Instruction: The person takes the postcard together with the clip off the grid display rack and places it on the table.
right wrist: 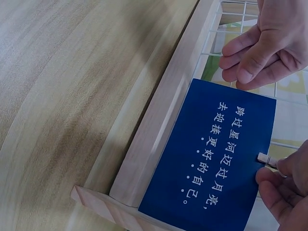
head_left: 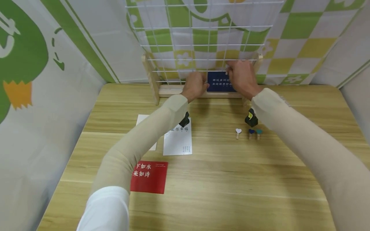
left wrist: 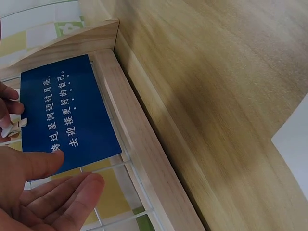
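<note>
A dark blue card (head_left: 218, 84) with white Chinese writing stands against the white wire grid (head_left: 190, 45), low by its wooden base. My right hand (head_left: 242, 77) is at the card's upper edge. Between its thumb and fingers it pinches a small wooden clothespin (right wrist: 267, 160), whose tip overlaps the card's edge. My left hand (head_left: 195, 86) is beside the card's left edge, its fingers loosely bent and holding nothing. In the left wrist view, the left thumb (left wrist: 45, 164) overlaps a corner of the card.
On the table lie a red card (head_left: 150, 183), a pale card (head_left: 177, 141) and another white card (head_left: 141, 118), partly under my left sleeve. To the right are small clothespins with a white heart (head_left: 238, 131), a dark blue heart (head_left: 251, 131) and a teal heart (head_left: 259, 131).
</note>
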